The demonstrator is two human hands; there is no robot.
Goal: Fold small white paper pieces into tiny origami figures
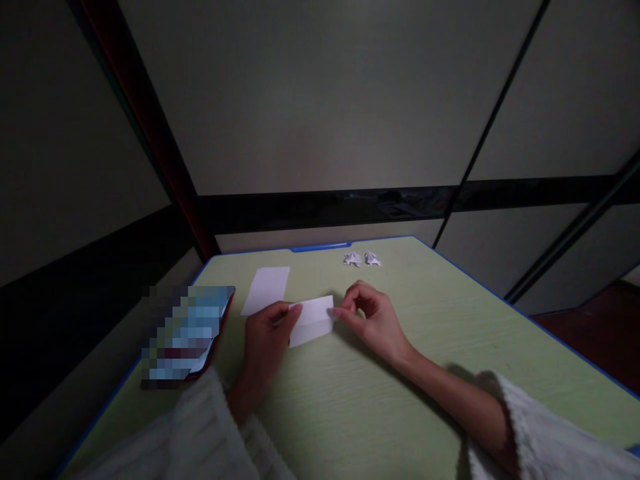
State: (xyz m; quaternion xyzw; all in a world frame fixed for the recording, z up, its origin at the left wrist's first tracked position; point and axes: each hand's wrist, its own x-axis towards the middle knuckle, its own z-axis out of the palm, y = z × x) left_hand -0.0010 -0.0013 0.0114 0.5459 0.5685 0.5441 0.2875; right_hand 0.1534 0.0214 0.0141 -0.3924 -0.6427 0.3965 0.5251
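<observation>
A small white sheet of paper (pixel 314 319) with a crease running along its length is held up over the table. My left hand (pixel 267 337) pinches its left end, thumb on the near face and fingers behind. At the right edge is my right hand (pixel 373 317), its thumb tip against the paper and its fingers curled in. Behind my left hand, a flat stack or sheet of white paper (pixel 267 288) lies on the table. Two small folded paper figures (pixel 353 259), shaped like frogs, sit side by side near the back edge.
The pale green table (pixel 350 413) has a blue rim and a blue handle-like strip (pixel 323 247) at the back. On the left lies a tablet or phone in a dark red case (pixel 207 333), its screen pixelated. Cabinet panels (pixel 320 100) rise behind the table.
</observation>
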